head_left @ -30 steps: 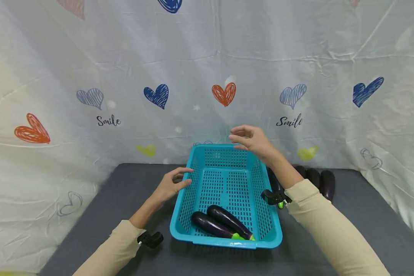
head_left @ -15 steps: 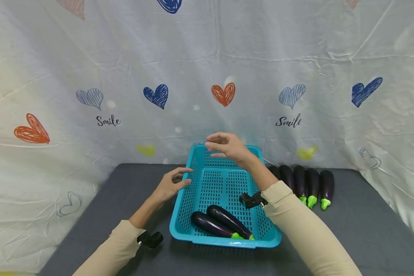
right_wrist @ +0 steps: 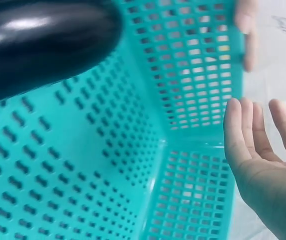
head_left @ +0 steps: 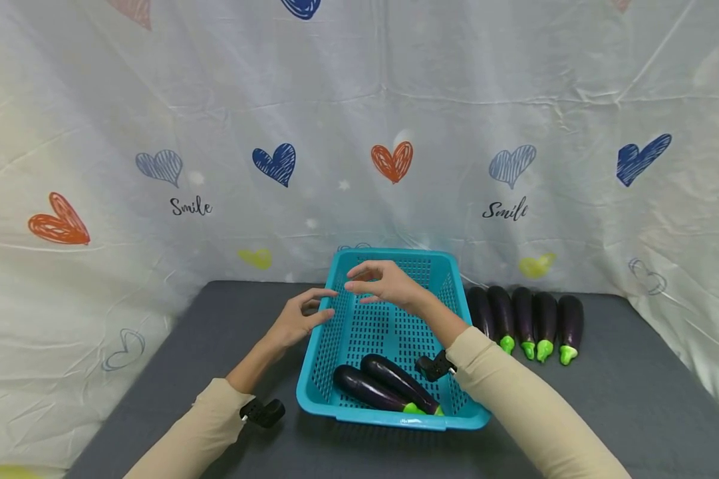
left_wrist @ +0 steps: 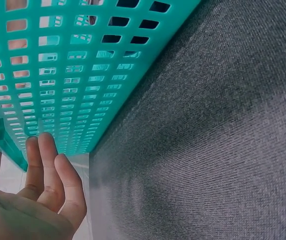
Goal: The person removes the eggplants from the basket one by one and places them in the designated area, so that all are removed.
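A turquoise perforated plastic basket [head_left: 389, 421] stands on the dark table, with two eggplants, one [head_left: 368, 389] beside the other [head_left: 398, 380], lying at its near end. My left hand [head_left: 296, 319] is at the basket's left rim, thumb and fingers apart; in the left wrist view its fingers [left_wrist: 48, 170] are by the outer side wall. Over the basket's inside hovers my right hand [head_left: 386, 286], fingers loosely bent and holding nothing. From the right wrist, that hand [right_wrist: 268, 155] appears with its palm turned up and an eggplant [right_wrist: 43, 45] large in the corner.
Several more eggplants [head_left: 523, 319] lie in a row on the table right of the basket, green stems toward me. Behind the grey-covered table [head_left: 622, 399] hangs a white curtain [head_left: 335, 86] printed with hearts.
My right hand has moved left and then down, from above the basket's far right corner to over its middle. The row of eggplants has come into fuller view. My left hand has stayed put.
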### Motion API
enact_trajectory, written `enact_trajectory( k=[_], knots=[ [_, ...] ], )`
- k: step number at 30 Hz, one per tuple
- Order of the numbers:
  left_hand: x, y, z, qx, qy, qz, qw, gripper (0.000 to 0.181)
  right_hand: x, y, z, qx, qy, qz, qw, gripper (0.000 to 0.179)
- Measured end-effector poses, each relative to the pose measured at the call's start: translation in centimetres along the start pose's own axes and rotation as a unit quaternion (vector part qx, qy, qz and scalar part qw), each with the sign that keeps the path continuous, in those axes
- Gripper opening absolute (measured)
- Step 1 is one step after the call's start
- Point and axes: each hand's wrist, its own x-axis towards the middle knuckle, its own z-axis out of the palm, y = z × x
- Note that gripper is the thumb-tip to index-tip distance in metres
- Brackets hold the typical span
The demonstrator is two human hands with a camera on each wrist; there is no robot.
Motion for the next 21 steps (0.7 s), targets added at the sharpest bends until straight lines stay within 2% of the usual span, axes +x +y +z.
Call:
enact_trajectory(
  k=[15, 21],
  knots=[
    [0.1, -0.1, 0.1, -0.004, 0.002, -0.004, 1.0, 0.043, -1.3, 1.0, 0.5, -0.043, -0.005, 0.035, 0.9985, 0.042],
    [0.0, -0.1, 0.1, -0.006, 0.002, 0.0, 1.0, 0.042, -1.7, 0.8, 0.4, -0.048, -0.009, 0.029, 0.9984, 0.045]
  ],
)
